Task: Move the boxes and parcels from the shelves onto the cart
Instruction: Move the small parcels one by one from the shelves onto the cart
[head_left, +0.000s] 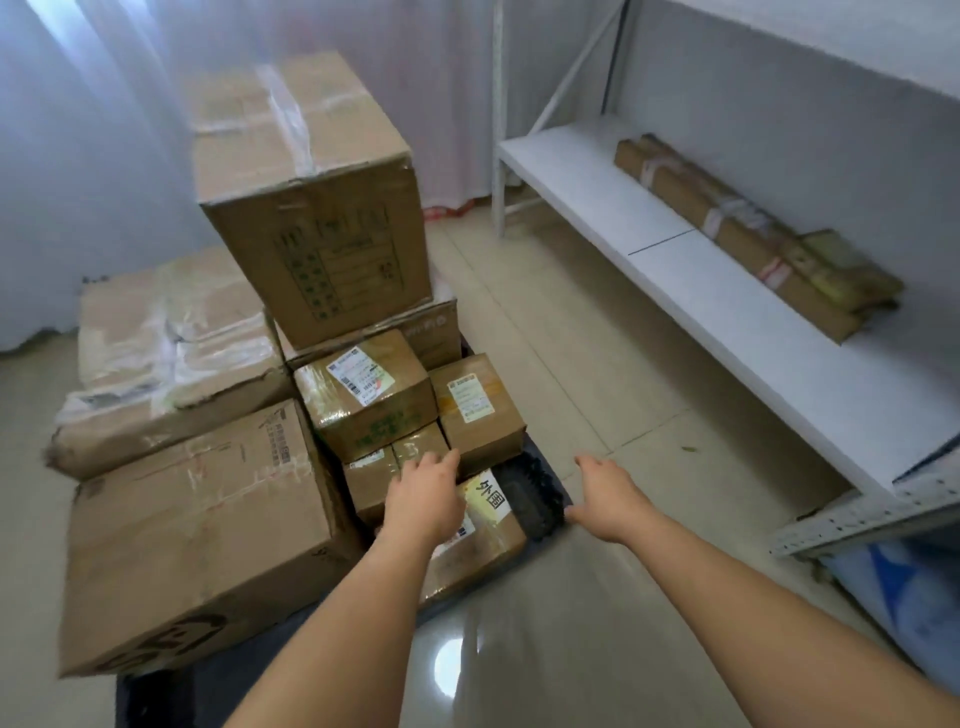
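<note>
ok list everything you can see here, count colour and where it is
large cardboard boxes: four, brown, stacked on the cart, the tallest at the back
small cardboard boxes: about five, brown with white labels, on the cart's right side
cart: one, black deck, on the floor under the boxes
long parcel: one, brown paper with tape, lying on the shelf
small parcel: one, yellowish brown, on the shelf at the long parcel's near end
shelf: one, white, on the right
left hand: fingers resting on the small boxes
right hand: open, over the cart's right edge, holding nothing
</note>
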